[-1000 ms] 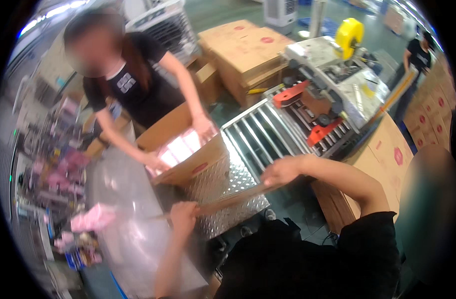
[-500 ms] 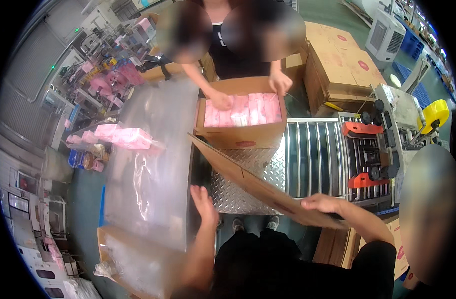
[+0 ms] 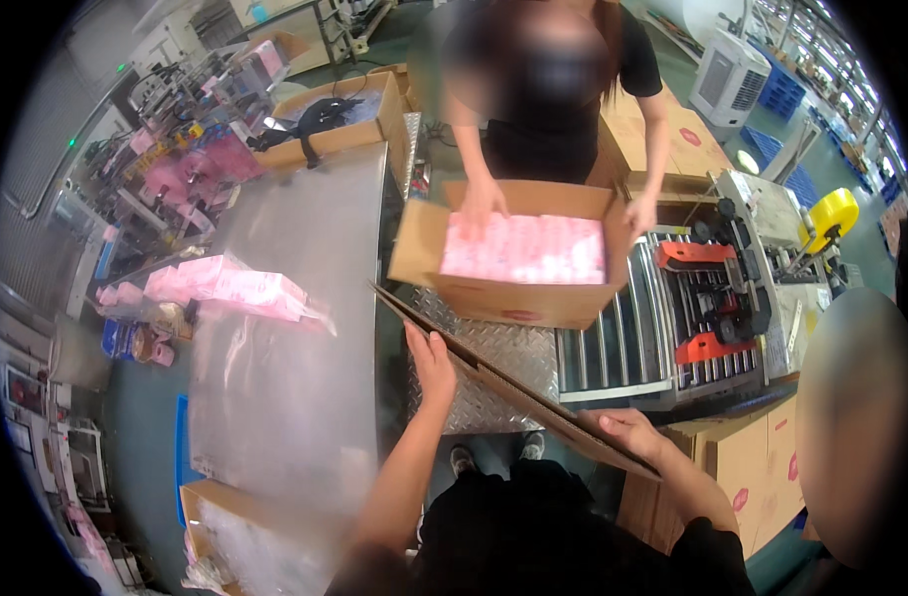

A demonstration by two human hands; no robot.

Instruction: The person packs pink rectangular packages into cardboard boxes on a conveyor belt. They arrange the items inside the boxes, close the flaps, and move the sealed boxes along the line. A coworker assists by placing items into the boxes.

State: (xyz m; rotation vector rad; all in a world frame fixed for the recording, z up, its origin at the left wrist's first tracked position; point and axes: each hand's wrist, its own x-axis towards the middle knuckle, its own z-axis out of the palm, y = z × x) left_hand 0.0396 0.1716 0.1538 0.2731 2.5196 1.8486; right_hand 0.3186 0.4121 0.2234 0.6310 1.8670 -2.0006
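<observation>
A folded flat cardboard carton slants, seen nearly edge-on, between my hands above the diamond-plate metal surface. My right hand grips its near right end, thumb on top. Close to its far left end, my left hand lies against the board with fingers stretched out. Just beyond stands an open cardboard box filled with pink packs. A co-worker's hand presses on the packs, while their other hand touches the box's right rim.
To the left stretches a metal table with a row of pink packs. A roller conveyor runs right into a taping machine. Stacked flat cartons stand at lower right; a box of clear plastic sits lower left.
My left hand has moved up and right onto the flat carton, which is now seen more edge-on. The co-worker has tilted and shifted the filled box to the right.
</observation>
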